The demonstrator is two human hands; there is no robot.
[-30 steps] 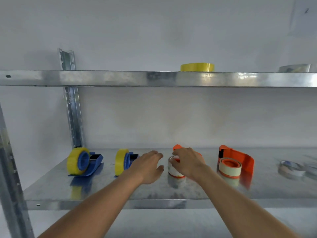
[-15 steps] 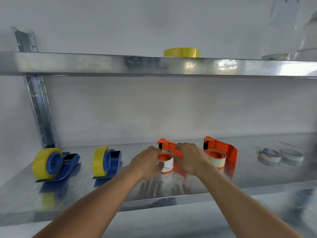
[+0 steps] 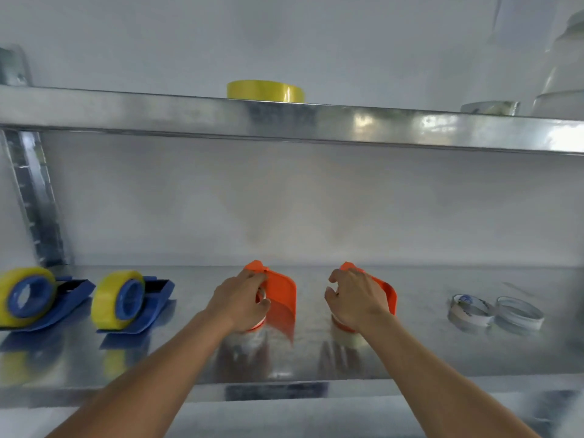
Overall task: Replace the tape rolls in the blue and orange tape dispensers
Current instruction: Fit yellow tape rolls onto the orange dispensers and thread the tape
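Two orange tape dispensers stand mid-shelf. My left hand [image 3: 240,301] is closed over the left orange dispenser [image 3: 281,289] and hides its roll. My right hand [image 3: 357,300] covers the right orange dispenser [image 3: 386,292], fingers curled on it; a bit of pale roll [image 3: 343,330] shows under the palm. Two blue dispensers, the far-left one [image 3: 27,300] and the inner one [image 3: 126,300], carry full yellow rolls and are untouched. A spare yellow roll [image 3: 265,91] lies flat on the upper shelf.
Two thin, nearly spent rolls, one [image 3: 470,311] beside the other [image 3: 520,316], lie flat at the right of the lower metal shelf [image 3: 284,365]. The upper shelf edge [image 3: 316,121] runs overhead, with a grey roll [image 3: 489,107] at its right. A steel upright [image 3: 34,200] stands at the left.
My right hand left the left orange dispenser and moved right onto the right one. My left hand closed over the left dispenser. The camera tilted and drew closer.
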